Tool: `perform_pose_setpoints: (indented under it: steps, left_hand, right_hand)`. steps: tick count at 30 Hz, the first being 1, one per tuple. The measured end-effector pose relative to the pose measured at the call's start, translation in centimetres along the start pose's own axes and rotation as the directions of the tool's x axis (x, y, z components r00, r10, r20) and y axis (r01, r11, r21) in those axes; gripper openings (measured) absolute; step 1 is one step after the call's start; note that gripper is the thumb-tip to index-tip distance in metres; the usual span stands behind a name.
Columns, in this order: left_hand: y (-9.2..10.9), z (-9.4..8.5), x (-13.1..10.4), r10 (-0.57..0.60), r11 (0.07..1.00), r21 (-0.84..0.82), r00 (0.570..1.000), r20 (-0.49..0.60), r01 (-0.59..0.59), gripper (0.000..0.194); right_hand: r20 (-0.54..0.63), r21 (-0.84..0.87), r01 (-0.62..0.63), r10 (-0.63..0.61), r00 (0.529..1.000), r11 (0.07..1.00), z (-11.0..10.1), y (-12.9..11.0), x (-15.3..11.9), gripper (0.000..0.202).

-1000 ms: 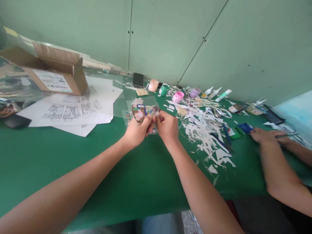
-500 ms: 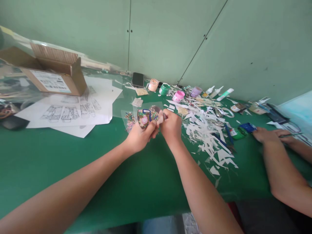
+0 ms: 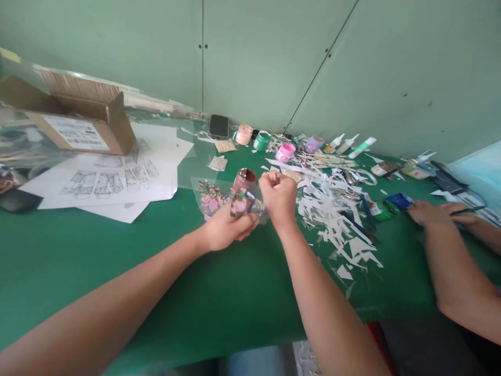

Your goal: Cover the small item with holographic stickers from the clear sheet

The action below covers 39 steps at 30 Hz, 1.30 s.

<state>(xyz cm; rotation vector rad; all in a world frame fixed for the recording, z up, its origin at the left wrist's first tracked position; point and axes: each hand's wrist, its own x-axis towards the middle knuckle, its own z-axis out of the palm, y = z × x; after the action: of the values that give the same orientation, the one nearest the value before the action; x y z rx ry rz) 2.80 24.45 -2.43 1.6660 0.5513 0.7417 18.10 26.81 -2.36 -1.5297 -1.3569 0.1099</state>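
Left hand [image 3: 225,228] gripping a flower-patterned piece [image 3: 239,202], right hand [image 3: 279,198] balled up just beside it

From where I watch, the flower-patterned piece is held above the middle of the desk [image 3: 188,297], clear film showing at its edge. An open red-brown jar [image 3: 245,179] sits right behind it, and I cannot tell whether the two touch. That worries me most: a nudge from the piece or the knuckles could tip the jar and spill over both the piece and the film-backed floral cutout [image 3: 211,198] at its left. If the surface is wet, which I cannot see, the thumb could smear it; too tight a pinch might also bend it.

As for the hands, I see the left one closed, thumb over the near edge and fingers tucked underneath. The right one is curled into a fist, fingers fully folded; I cannot tell whether anything thin is inside it.

Further out, white paper scraps [image 3: 332,219] lie beside the right wrist, and a careless sweep could drag some onto the work. Beyond the piece stands an open pink jar [image 3: 285,152]; printed pattern sheets [image 3: 113,183] lie off to the left, partly under a cardboard box [image 3: 84,128]. A co-worker's hands [image 3: 422,213] are well apart, at the far right.
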Motion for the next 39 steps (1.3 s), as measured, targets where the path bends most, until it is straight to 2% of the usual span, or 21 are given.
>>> perform_pose_setpoints:
  steps: [3,6,10,13,15,18,20,27,32,39]
  left_hand:
    - [-0.2,0.8,-0.2,-0.004,1.000,-0.022,0.998,0.058,0.005,0.032]
    - [-0.5,0.8,-0.1,-0.031,0.999,-0.040,0.999,-0.029,0.029,0.031]
    - [-0.8,0.1,0.3,-0.070,0.994,-0.100,0.968,-0.240,0.047,0.030]
    - [-0.8,-0.3,0.5,-0.080,0.986,-0.164,0.921,-0.380,0.018,0.029]
    - [-0.7,-0.4,0.6,-0.091,0.982,-0.191,0.899,-0.427,0.009,0.029]
    - [-0.7,-0.5,0.7,-0.095,0.982,-0.190,0.892,-0.442,0.010,0.028]
    - [-0.8,-0.4,0.7,-0.091,0.986,-0.166,0.890,-0.447,0.017,0.029]
    - [-1.1,-0.5,0.6,-0.052,0.996,-0.085,0.908,-0.415,0.018,0.033]
    - [-1.0,-0.5,0.6,-0.103,0.986,-0.161,0.899,-0.425,0.037,0.030]
    - [-1.2,-0.6,0.6,-0.101,0.990,-0.132,0.907,-0.409,0.051,0.029]
  right_hand:
    - [-0.109,0.062,0.005,0.002,0.994,0.998,-0.5,0.9,0.9,0.040]
    - [-0.131,0.090,0.100,-0.088,0.987,0.991,-1.2,1.6,1.3,0.042]
    - [0.034,0.070,0.260,-0.263,0.964,0.963,-1.3,1.4,0.6,0.042]
    - [0.151,0.113,0.253,-0.268,0.951,0.961,-0.7,0.9,-0.2,0.041]
    - [0.247,0.115,0.245,-0.267,0.932,0.963,-0.3,0.5,-0.7,0.040]
    - [0.386,0.045,0.250,-0.248,0.889,0.967,0.0,-0.1,-1.0,0.034]
    - [0.428,-0.031,0.258,-0.221,0.876,0.966,0.0,-0.3,-1.0,0.031]
    - [0.447,-0.148,0.307,-0.214,0.869,0.940,-0.2,-0.3,-0.8,0.026]
    - [0.450,-0.134,0.281,-0.194,0.872,0.950,-0.1,-0.3,-0.8,0.024]
    - [0.466,-0.136,0.326,-0.230,0.855,0.936,-0.2,-0.1,-0.8,0.019]
